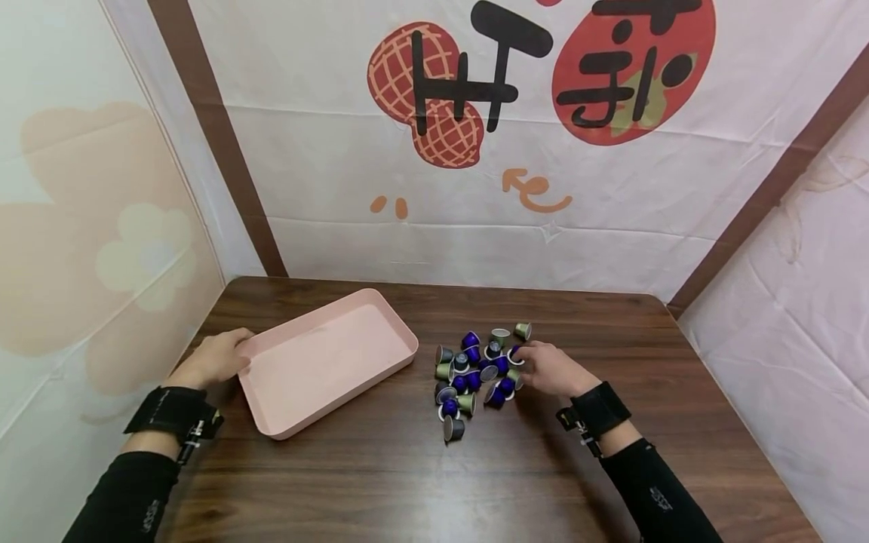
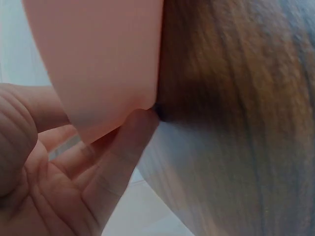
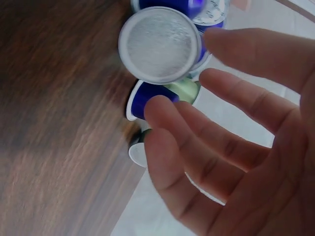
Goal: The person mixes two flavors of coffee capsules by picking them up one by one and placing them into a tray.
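Observation:
My left hand (image 1: 216, 357) grips the left end of a shallow pink tray (image 1: 329, 362), whose end wall (image 2: 108, 64) lies between thumb and fingers in the left wrist view. Over the right edge of a cluster of coffee capsules (image 1: 468, 381) is my right hand (image 1: 551, 368). Loosely bent, its fingers spread apart beside a capsule with a silver lid (image 3: 160, 45) in the right wrist view. The thumb tip overlaps a blue capsule behind that lid. Close to the fingertips lies a purple-blue capsule (image 3: 147, 98) on its side.
The capsules are blue, green and grey, some upright, others tipped over. One green capsule (image 1: 523, 330) sits at the cluster's back right, a grey one (image 1: 453, 429) at its front. A dark wooden table (image 1: 380, 483) holds everything, with printed cloth walls (image 1: 326, 181) behind and beside it.

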